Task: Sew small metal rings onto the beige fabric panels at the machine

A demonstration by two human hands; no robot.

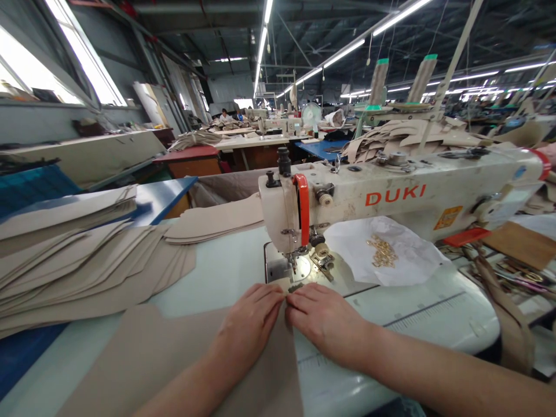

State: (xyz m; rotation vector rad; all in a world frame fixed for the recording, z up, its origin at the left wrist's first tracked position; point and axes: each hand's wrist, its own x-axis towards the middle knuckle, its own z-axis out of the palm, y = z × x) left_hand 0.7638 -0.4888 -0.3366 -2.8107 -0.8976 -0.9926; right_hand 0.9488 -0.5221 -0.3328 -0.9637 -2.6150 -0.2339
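A beige fabric piece (143, 353) lies on the sewing table, its narrow end leading toward the needle area (295, 263) of a white DUKI sewing machine (391, 197). My left hand (249, 324) rests flat on the fabric, fingers stretched toward the presser foot. My right hand (324, 318) lies beside it, fingertips pressing the fabric's edge just in front of the needle plate. Both hands' fingertips almost meet at the fabric's tip. Neither hand grips anything.
A large fanned stack of beige cut pieces (73, 260) fills the left of the table. White paper (382, 252) with small gold metal fittings lies behind the needle. Thread cones (377, 81) stand above. A distant person sits at other tables (243, 139).
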